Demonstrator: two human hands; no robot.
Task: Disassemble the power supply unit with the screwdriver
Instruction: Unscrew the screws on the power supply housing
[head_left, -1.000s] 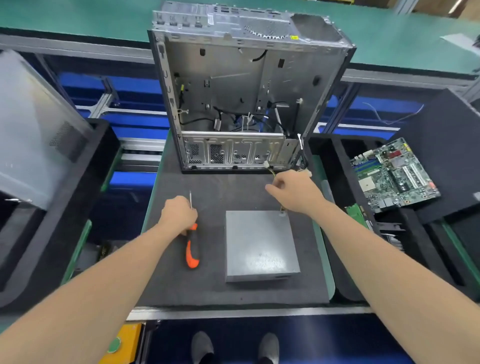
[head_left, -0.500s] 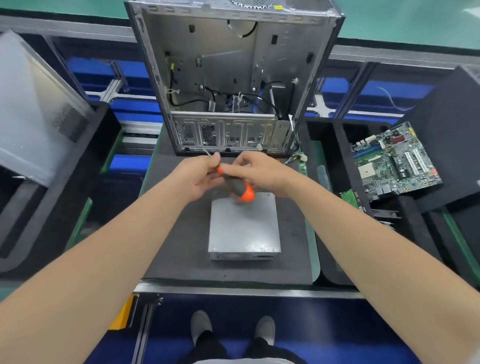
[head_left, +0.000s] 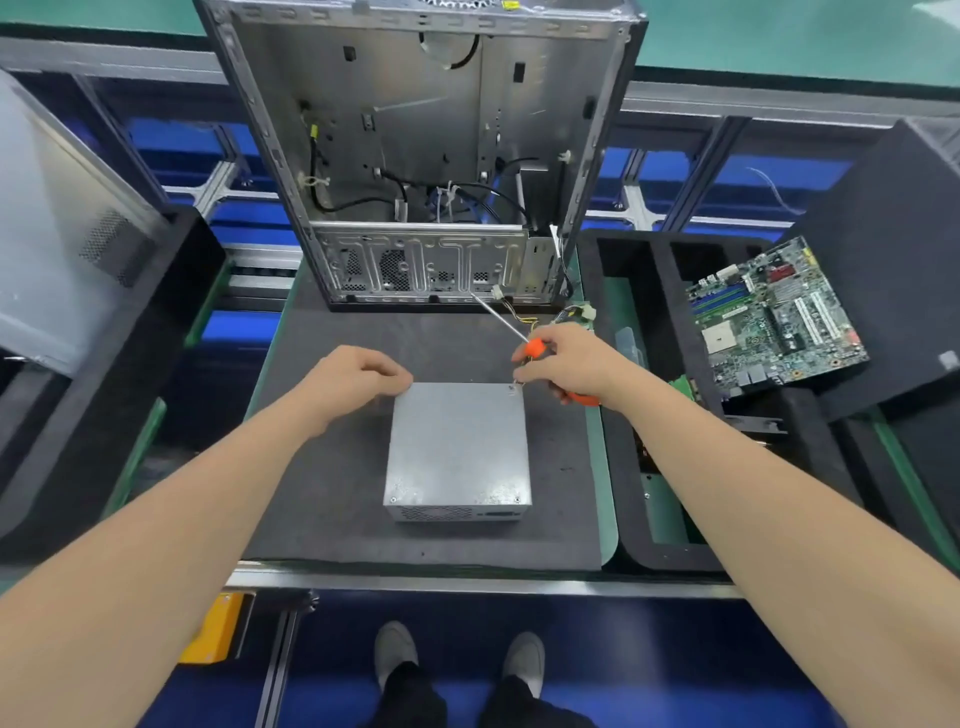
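OK, open computer case (head_left: 415, 156) stands upright at far edge of grey mat (head_left: 322, 493). Motherboard (head_left: 774, 317) lies on black foam to your right. Power supply unit (head_left: 460, 447) sits flat mid-mat, apart from case, vent side facing you. Your left hand (head_left: 353, 374) at its far-left corner, fingers curled; can't tell if gripping. Your right hand (head_left: 566, 364) at far-right corner, clamped round orange screwdriver (head_left: 535, 347), shaft pointing toward case.

We wear light grey shoes (head_left: 396, 649) with rounded toes and black trousers (head_left: 415, 699) whose hems sit over the shoe tops. Our left forearm (head_left: 208, 493) and right forearm (head_left: 753, 483) are bare to the frame's edge. Our left hand (head_left: 358, 376) and right hand (head_left: 569, 364) are bare too.
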